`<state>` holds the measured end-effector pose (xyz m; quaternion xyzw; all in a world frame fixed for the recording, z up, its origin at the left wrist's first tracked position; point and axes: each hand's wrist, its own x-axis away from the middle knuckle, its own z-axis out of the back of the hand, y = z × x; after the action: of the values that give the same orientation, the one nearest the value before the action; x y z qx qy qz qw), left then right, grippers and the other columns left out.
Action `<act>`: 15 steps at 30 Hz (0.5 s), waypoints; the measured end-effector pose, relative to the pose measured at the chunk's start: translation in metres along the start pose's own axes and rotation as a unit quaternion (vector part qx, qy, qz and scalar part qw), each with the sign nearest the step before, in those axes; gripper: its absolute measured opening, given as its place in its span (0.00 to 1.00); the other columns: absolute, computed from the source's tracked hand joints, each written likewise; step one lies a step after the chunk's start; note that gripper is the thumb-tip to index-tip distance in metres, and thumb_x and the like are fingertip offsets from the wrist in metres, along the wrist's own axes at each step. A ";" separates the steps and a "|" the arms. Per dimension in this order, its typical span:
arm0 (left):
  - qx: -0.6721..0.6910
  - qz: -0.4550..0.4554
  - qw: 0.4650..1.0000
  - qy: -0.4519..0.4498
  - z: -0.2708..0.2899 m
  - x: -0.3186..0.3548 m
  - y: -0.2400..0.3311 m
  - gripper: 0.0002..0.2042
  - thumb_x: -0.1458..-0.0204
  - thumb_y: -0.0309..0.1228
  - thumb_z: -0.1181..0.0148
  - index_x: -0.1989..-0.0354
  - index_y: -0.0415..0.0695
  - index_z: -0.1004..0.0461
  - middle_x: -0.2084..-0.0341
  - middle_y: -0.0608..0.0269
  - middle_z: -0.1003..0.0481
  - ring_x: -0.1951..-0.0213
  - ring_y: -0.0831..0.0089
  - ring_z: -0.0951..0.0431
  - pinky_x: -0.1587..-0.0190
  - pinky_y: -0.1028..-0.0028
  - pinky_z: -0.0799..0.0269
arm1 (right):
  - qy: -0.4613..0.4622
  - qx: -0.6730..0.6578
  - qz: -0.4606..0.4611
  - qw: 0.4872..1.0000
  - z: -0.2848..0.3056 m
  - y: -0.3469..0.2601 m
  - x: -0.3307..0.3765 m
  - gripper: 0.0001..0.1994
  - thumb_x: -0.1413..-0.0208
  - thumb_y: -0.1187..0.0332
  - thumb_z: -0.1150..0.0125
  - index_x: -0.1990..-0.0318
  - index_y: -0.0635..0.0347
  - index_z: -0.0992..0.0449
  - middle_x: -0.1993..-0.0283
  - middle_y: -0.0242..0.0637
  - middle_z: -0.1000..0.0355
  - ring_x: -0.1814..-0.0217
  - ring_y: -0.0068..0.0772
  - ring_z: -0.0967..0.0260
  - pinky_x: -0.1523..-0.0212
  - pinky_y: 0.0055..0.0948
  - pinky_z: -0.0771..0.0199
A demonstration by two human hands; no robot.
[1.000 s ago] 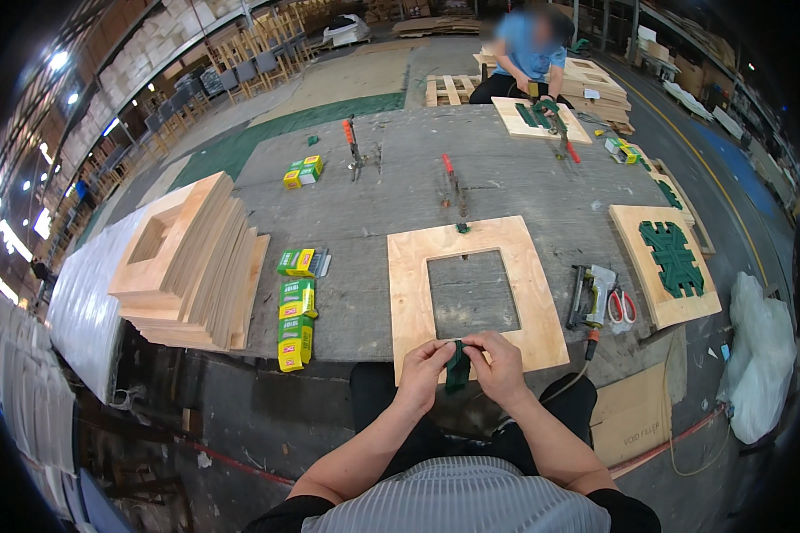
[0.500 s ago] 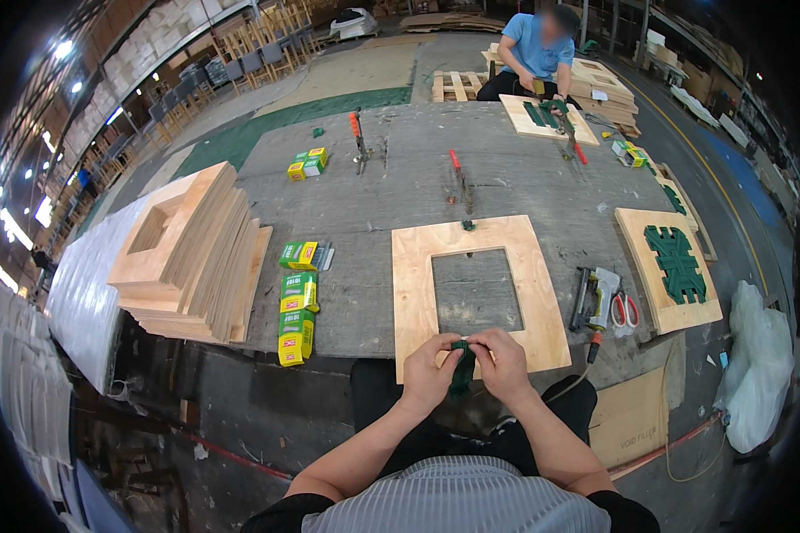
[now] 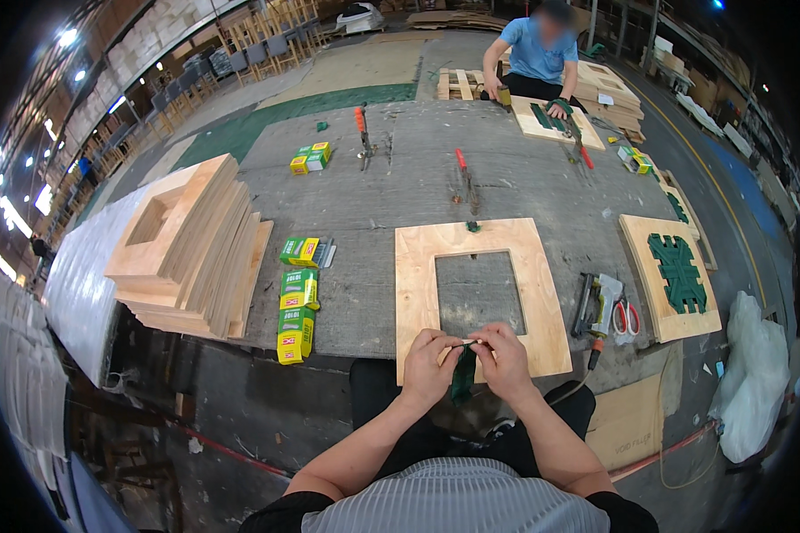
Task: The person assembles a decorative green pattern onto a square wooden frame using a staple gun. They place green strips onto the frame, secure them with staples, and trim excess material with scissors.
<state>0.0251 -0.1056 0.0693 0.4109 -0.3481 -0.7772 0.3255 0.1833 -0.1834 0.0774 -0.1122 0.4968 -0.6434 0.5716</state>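
Note:
My left hand [image 3: 430, 368] and my right hand [image 3: 504, 362] pinch the top end of a dark green webbing strap [image 3: 463, 377] between thumbs and fingers. The strap hangs down between them, over the near edge of a square plywood frame [image 3: 415, 293]. That frame lies flat on the table in front of me, with a rectangular opening in its middle. A small dark green piece [image 3: 473, 226] sits at its far edge. To the right of the frame lie a staple gun [image 3: 606, 300] and red-handled scissors [image 3: 625, 316].
A stack of plywood frames [image 3: 183, 253] stands at left, beside several green-and-yellow boxes [image 3: 296, 335]. Clamps [image 3: 363, 140] stand farther back. At right lies a frame with woven green webbing [image 3: 678, 274]. A co-worker [image 3: 540, 53] works across the table on another panel.
My fingers have shifted slightly on the strap's top end, which now looks stretched between them, with the rest hanging below. The co-worker's hand with a tool has moved left.

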 end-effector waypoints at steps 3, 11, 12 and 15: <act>0.000 0.002 1.000 -0.009 0.000 -0.005 -0.004 0.07 0.48 0.25 0.31 0.61 0.39 0.19 0.64 0.54 0.23 0.60 0.59 0.20 0.56 0.67 0.24 | -0.010 -0.006 0.007 1.000 -0.001 0.001 -0.007 0.06 0.43 0.75 0.34 0.59 0.61 0.19 0.60 0.44 0.26 0.59 0.47 0.23 0.60 0.37 0.22; -0.033 0.026 0.997 -0.063 0.000 -0.047 -0.029 0.08 0.45 0.27 0.34 0.59 0.39 0.21 0.62 0.52 0.23 0.56 0.54 0.20 0.53 0.62 0.25 | -0.088 0.080 0.027 0.993 -0.010 0.021 -0.053 0.04 0.42 0.72 0.37 0.61 0.60 0.21 0.58 0.44 0.24 0.59 0.52 0.24 0.59 0.44 0.24; -0.039 0.037 0.996 -0.068 -0.002 -0.057 -0.035 0.09 0.45 0.27 0.34 0.58 0.39 0.21 0.61 0.51 0.23 0.56 0.53 0.21 0.52 0.61 0.26 | -0.095 0.083 0.021 0.992 -0.013 0.026 -0.065 0.03 0.41 0.72 0.37 0.62 0.60 0.21 0.58 0.45 0.24 0.58 0.52 0.25 0.59 0.45 0.24; -0.039 0.027 0.998 -0.031 -0.014 -0.083 -0.058 0.13 0.44 0.29 0.34 0.52 0.39 0.23 0.57 0.49 0.22 0.53 0.51 0.22 0.49 0.59 0.26 | -0.111 0.096 -0.009 0.989 -0.028 0.052 -0.104 0.03 0.41 0.72 0.38 0.62 0.60 0.22 0.59 0.46 0.24 0.58 0.53 0.25 0.57 0.47 0.26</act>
<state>0.0618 -0.0117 0.0504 0.3635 -0.3385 -0.7936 0.3514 0.2293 -0.0734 0.0683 -0.1320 0.3646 -0.6767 0.6259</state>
